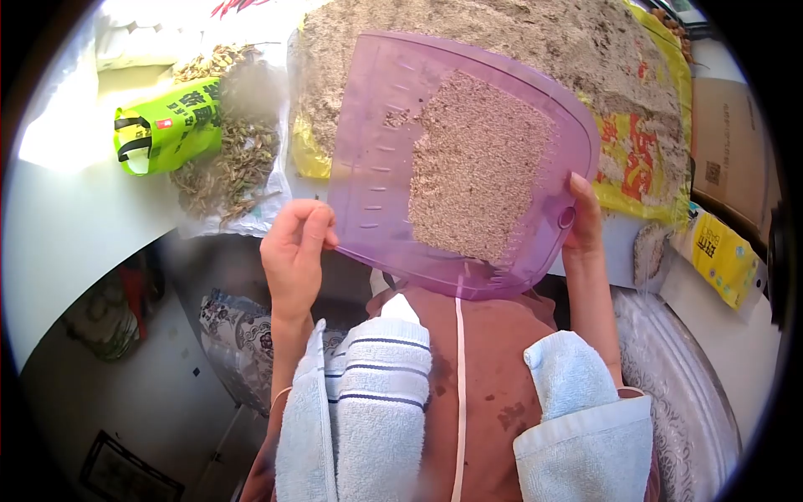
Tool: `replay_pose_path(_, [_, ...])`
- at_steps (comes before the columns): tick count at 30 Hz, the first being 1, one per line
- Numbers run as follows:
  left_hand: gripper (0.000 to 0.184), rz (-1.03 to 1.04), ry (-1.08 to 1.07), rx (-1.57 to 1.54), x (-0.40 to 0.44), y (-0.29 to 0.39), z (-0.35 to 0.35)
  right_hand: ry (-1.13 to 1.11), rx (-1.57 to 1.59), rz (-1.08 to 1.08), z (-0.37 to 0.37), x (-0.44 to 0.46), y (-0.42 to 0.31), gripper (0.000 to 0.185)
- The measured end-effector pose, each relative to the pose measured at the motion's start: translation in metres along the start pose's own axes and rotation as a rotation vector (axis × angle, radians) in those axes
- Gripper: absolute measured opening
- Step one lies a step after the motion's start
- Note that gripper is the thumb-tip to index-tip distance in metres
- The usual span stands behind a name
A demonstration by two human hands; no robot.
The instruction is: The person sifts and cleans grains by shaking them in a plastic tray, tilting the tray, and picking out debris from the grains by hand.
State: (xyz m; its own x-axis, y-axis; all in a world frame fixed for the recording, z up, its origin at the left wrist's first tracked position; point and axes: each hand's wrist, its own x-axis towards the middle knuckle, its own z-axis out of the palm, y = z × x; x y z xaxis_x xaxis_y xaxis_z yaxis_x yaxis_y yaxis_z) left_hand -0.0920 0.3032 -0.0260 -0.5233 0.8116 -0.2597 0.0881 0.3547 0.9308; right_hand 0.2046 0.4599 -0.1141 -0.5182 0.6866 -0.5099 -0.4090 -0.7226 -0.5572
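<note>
A see-through purple plastic winnowing scoop (376, 151) is held up in front of my chest, tilted. A patch of small pale brown grains (481, 167) lies in it, and a few darker bits sit toward its ribbed left side. My right hand (583, 213) grips the right rim beside the small hole, thumb on top and the other fingers underneath. At the lower left corner of the scoop, my left hand (297, 247) is closed, thumb and forefinger pinched together at the edge. Part of its grip is hidden.
Behind the scoop, a yellow sack (648, 197) bears a wide layer of grain (535, 33). To the left are a green bag (180, 125) and dry husks (242, 163) on a white sheet. At right stand a cardboard box (728, 151) and a yellow packet (723, 259).
</note>
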Motion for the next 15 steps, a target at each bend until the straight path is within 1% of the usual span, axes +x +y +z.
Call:
replay_pose_path(1, [0.011,-0.056,0.064,-0.048,-0.005,-0.013,-0.021,-0.001,-0.008,0.003,0.001,0.0,-0.002,0.063])
replay_pose_path(2, [0.01,-0.107,0.068,-0.074,-0.013,-0.032,-0.046,-0.002,-0.015,0.006,0.001,0.0,-0.003,0.063])
replay_pose_path(3, [0.011,-0.23,0.013,-0.014,-0.022,-0.049,-0.072,-0.002,-0.022,0.01,0.001,0.0,-0.004,0.063])
replay_pose_path(4, [0.013,-0.434,-0.048,0.05,-0.034,-0.066,-0.091,-0.006,-0.02,0.024,-0.001,-0.001,-0.004,0.063])
replay_pose_path(5, [0.014,-0.469,-0.177,0.6,-0.053,-0.086,-0.108,-0.013,-0.016,0.043,-0.005,-0.001,-0.005,0.064])
replay_pose_path(6, [0.017,-0.48,-0.305,1.15,-0.062,-0.091,-0.113,-0.022,-0.015,0.057,-0.006,0.0,-0.005,0.064])
replay_pose_path(9, [0.023,-0.459,-0.099,1.26,-0.048,-0.09,-0.117,-0.031,-0.045,0.086,-0.003,0.0,-0.008,0.066])
replay_pose_path(10, [0.022,-0.27,0.102,0.852,-0.031,-0.071,-0.101,-0.019,-0.059,0.09,-0.001,-0.003,-0.008,0.067])
replay_pose_path(11, [0.022,-0.052,0.23,0.713,-0.011,-0.052,-0.078,-0.015,-0.074,0.094,0.003,-0.004,-0.009,0.067])
replay_pose_path(12, [0.023,0.259,0.296,0.838,0.009,-0.03,-0.054,-0.019,-0.089,0.092,0.008,-0.002,-0.01,0.068])
replay_pose_path(13, [0.032,0.398,0.329,0.865,0.025,-0.013,-0.03,-0.022,-0.105,0.08,0.014,-0.001,-0.009,0.069])
replay_pose_path(14, [0.041,0.49,0.312,0.804,0.041,-0.003,-0.011,-0.023,-0.119,0.066,0.02,-0.002,-0.008,0.07])
replay_pose_path(15, [0.054,0.527,0.268,0.785,0.054,0.002,0.007,-0.017,-0.131,0.051,0.023,-0.004,-0.007,0.071])
